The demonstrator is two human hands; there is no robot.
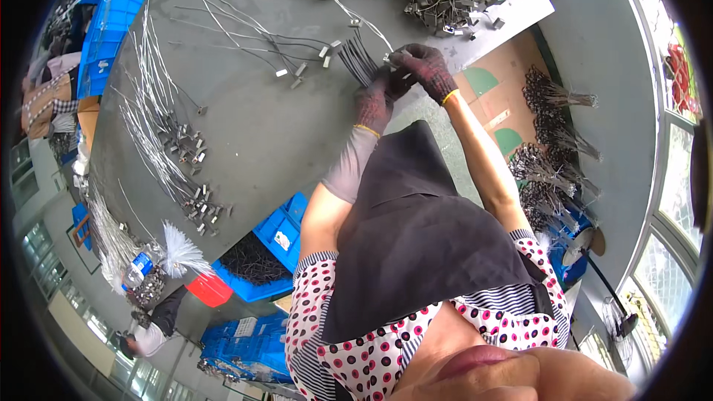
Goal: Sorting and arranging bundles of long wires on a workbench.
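Note:
My left hand (pixel 374 106), in a dark red and black work glove, is closed around a fan of thin black strips (pixel 359 59) that look like cable ends or tubes. My right hand (pixel 425 68), gloved the same way, is pinched at the end of a pale thin wire (pixel 368 24) that runs up to the pile. A small metal piece (pixel 388 56) shows at its fingertips. Both hands meet over the table's near edge, the fingers partly hiding each other. To their left, a few wires with small metal blocks (pixel 301 69) lie on the grey table (pixel 245 126).
A heap of wires with metal end blocks (pixel 445 0) covers the far right corner. More wire bundles (pixel 152 119) lie on the left. Blue crates (pixel 256 260) stand below the table, a red bin (pixel 210 289) beside them. Wire bundles (pixel 553 148) lie on cardboard at right. Another person (pixel 152 334) is at lower left.

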